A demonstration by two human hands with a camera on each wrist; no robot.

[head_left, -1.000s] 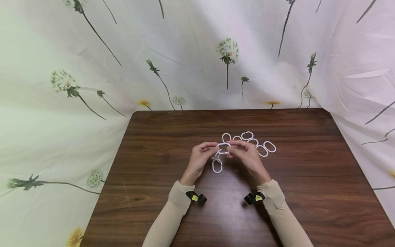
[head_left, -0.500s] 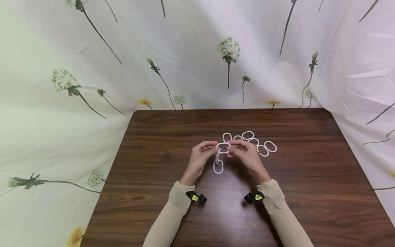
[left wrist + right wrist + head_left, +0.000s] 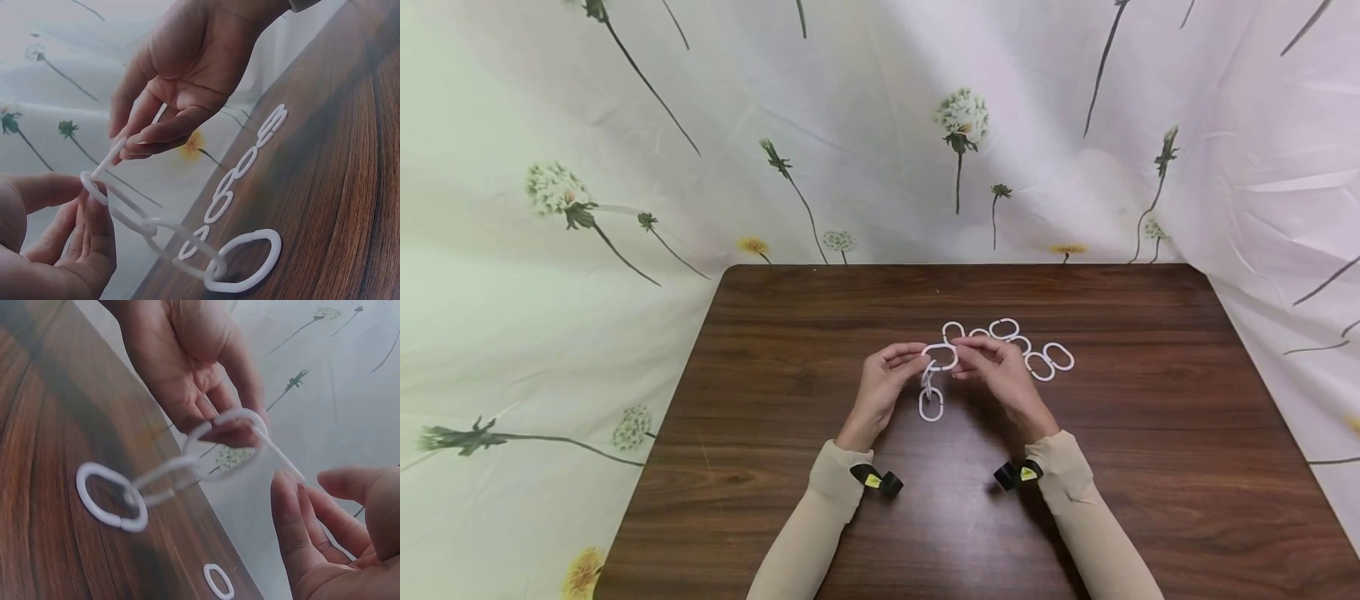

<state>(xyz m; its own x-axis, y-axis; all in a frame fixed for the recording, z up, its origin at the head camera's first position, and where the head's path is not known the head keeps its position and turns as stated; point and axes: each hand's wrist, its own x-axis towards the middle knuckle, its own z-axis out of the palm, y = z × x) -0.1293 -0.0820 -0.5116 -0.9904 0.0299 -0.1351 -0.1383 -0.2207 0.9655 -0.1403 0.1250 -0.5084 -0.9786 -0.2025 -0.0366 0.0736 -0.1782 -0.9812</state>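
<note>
Between my left hand [image 3: 882, 385] and right hand [image 3: 1003, 382], above the table, is a white plastic oval chain link [image 3: 938, 345]. My left thumb and fingers pinch its left end, where another link hooks through. From there a short chain of white links hangs, with an oval bottom link [image 3: 80, 487]. In the right wrist view my right thumb stands apart from the fingers [image 3: 287, 506], whose tips are at the link's other end; whether they touch it is hard to tell. Motion blurs the middle links there.
Behind my right hand, several white links [image 3: 1071, 359] lie in an uneven row on the dark wooden table [image 3: 760, 483]. A floral cloth [image 3: 865, 133] hangs behind the table and along its sides. A small black camera is strapped to each wrist.
The pinched link has shifted slightly left, and its right end now shows clear of my right thumb, which covered it before. The hanging links have swung a little.
</note>
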